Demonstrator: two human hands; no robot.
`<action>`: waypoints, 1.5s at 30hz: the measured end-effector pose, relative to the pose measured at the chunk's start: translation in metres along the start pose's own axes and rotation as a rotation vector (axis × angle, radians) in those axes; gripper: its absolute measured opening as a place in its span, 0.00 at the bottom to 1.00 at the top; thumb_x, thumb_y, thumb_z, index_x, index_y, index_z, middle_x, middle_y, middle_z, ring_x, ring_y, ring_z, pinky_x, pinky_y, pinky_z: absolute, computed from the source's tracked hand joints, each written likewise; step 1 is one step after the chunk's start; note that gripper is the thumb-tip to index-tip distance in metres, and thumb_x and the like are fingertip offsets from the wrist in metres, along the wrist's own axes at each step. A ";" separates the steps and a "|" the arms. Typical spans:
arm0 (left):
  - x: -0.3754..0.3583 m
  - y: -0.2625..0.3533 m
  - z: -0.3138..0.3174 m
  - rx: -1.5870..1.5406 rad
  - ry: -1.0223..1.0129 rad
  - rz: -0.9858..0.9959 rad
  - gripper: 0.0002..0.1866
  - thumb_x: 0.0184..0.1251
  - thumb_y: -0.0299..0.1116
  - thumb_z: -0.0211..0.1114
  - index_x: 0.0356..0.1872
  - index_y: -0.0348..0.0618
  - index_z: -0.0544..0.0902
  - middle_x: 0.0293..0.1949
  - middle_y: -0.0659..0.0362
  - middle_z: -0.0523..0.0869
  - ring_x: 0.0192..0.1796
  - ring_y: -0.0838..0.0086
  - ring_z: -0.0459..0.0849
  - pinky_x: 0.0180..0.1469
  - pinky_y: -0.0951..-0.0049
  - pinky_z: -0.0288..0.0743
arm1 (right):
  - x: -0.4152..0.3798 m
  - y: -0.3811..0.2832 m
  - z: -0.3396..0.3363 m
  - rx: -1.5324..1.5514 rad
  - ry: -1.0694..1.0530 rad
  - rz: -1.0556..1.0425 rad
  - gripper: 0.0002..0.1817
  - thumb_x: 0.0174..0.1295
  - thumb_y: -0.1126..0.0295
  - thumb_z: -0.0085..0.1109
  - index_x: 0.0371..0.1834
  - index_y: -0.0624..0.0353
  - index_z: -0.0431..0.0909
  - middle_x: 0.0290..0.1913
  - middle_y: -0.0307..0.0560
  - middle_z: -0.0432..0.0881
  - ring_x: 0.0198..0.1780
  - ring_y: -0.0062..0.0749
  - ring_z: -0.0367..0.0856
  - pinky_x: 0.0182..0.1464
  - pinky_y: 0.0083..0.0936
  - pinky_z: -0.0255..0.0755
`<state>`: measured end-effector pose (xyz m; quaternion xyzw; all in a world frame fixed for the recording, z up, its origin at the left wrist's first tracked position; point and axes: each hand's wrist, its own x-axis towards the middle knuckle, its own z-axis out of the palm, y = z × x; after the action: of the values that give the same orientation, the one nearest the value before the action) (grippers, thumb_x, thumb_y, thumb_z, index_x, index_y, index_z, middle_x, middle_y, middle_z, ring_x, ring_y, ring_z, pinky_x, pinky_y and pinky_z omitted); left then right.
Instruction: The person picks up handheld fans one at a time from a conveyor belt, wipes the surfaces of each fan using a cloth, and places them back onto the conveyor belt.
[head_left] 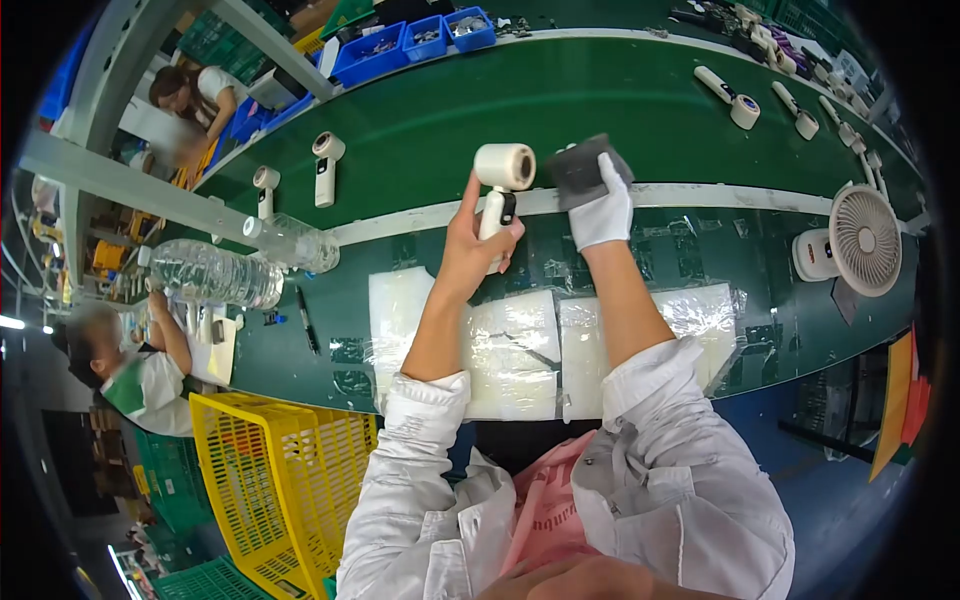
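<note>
A white handheld fan [503, 168] with a round barrel-shaped head stands upright in my left hand [468, 250], which is bare and wrapped round its handle. My right hand [603, 215] wears a white glove and is closed on a dark grey cloth [590, 170], slightly blurred, just right of the fan head. Fan and cloth are apart. Both hands are over the near edge of the green belt [420, 130], above foam padding [510, 350] covered with clear tape.
More handheld fans lie on the belt, such as one at the left [326, 170] and one at the right [730, 97]. A round desk fan [865, 240] stands at right. Large clear bottles [215, 273] and a pen [306, 320] are at left. A yellow crate [240, 480] sits below. Two people work at left.
</note>
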<state>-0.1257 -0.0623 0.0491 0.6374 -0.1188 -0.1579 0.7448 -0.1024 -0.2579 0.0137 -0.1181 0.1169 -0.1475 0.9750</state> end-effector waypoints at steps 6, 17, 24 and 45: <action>-0.003 -0.013 0.014 0.496 0.051 0.064 0.49 0.54 0.21 0.75 0.80 0.54 0.64 0.42 0.55 0.89 0.42 0.76 0.84 0.52 0.75 0.77 | -0.013 0.011 0.001 -1.070 -0.247 -0.346 0.16 0.69 0.63 0.67 0.51 0.65 0.86 0.46 0.41 0.89 0.46 0.25 0.84 0.47 0.21 0.78; -0.010 -0.019 0.005 0.645 0.299 0.124 0.35 0.48 0.30 0.80 0.62 0.41 0.80 0.47 0.41 0.89 0.47 0.52 0.90 0.51 0.62 0.82 | -0.037 0.024 0.023 -1.702 -0.736 -0.965 0.15 0.62 0.73 0.67 0.53 0.55 0.87 0.60 0.49 0.86 0.67 0.46 0.79 0.72 0.39 0.68; -0.011 -0.028 0.004 0.572 0.344 0.061 0.55 0.47 0.27 0.79 0.79 0.38 0.57 0.40 0.39 0.88 0.45 0.44 0.88 0.50 0.58 0.82 | -0.035 0.033 0.017 -1.745 -0.818 -0.901 0.15 0.68 0.76 0.60 0.56 0.61 0.85 0.64 0.51 0.83 0.71 0.47 0.76 0.75 0.40 0.63; 0.022 -0.050 0.007 -0.937 0.156 0.099 0.17 0.82 0.46 0.55 0.56 0.45 0.80 0.46 0.61 0.85 0.47 0.75 0.84 0.52 0.68 0.83 | -0.080 0.082 0.018 -1.279 -0.360 -0.565 0.17 0.72 0.68 0.63 0.54 0.72 0.84 0.59 0.55 0.84 0.58 0.36 0.82 0.61 0.31 0.73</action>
<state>-0.1121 -0.0836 0.0006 0.2365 -0.0088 -0.1102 0.9653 -0.1506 -0.1526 0.0243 -0.7140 -0.0173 -0.2747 0.6438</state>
